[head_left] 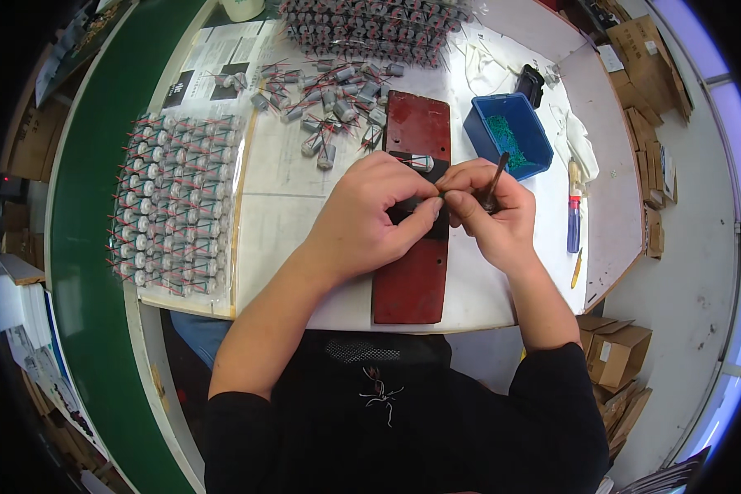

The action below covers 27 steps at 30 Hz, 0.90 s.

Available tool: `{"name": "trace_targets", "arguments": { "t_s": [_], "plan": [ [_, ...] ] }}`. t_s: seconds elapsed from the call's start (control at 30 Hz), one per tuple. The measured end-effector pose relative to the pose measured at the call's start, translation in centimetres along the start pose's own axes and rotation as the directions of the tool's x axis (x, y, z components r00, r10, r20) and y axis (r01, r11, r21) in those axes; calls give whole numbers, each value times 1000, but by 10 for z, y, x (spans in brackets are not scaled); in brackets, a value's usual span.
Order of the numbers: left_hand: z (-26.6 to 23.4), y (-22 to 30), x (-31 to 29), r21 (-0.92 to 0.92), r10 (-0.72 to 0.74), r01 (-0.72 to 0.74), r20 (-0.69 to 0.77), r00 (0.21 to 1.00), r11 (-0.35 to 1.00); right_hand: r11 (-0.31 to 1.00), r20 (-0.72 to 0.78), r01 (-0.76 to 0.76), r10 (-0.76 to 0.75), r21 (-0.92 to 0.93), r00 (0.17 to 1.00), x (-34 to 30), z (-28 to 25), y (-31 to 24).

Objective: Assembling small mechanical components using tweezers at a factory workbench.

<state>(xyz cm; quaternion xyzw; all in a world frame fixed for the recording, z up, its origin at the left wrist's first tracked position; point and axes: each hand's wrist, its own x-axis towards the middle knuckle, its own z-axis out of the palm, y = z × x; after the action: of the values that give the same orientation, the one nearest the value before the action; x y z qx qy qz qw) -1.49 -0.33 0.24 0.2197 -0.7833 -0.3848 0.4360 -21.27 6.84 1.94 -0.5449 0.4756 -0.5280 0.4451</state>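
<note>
My left hand (366, 214) and my right hand (498, 210) meet over a dark red board (409, 288). Their thumbs and forefingers are pinched together, tip to tip. A speck of green shows between the fingertips; what it belongs to is too small to make out. A slender dark tool (499, 174) sticks up from my right hand, held against the palm by the other fingers. Just beyond my left fingertips, a small grey cylindrical part (421, 163) with red wires lies on a black block on the board. My left hand partly hides that block.
Loose grey cylinders (337, 99) with red wires lie beyond my left hand. A filled clear tray (177, 206) of such parts sits at left, stacked trays (370, 29) behind. At right are a blue bin (519, 136) of small green pieces and a blue-handled screwdriver (574, 226).
</note>
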Motion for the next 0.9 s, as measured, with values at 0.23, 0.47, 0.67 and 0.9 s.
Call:
{"name": "trace_targets", "arguments": {
  "t_s": [0.23, 0.47, 0.67, 0.9],
  "plan": [
    [-11, -3, 0, 185, -61, 28, 175, 983, 982, 964, 81, -222, 235, -144, 969, 12, -16, -4],
    [-10, -9, -1, 147, -25, -7, 215, 976, 989, 914, 164, -254, 317, -317, 934, 11, -18, -2],
    [-11, -11, -1, 125, 0, -29, 224, 975, 992, 882, 138, -87, 168, -463, 976, 9, -12, -1],
    [-9, -12, -2, 113, -10, -16, 224, 975, 993, 864, 167, -13, 112, -503, 980, 8, -10, -7]
  ]
}}
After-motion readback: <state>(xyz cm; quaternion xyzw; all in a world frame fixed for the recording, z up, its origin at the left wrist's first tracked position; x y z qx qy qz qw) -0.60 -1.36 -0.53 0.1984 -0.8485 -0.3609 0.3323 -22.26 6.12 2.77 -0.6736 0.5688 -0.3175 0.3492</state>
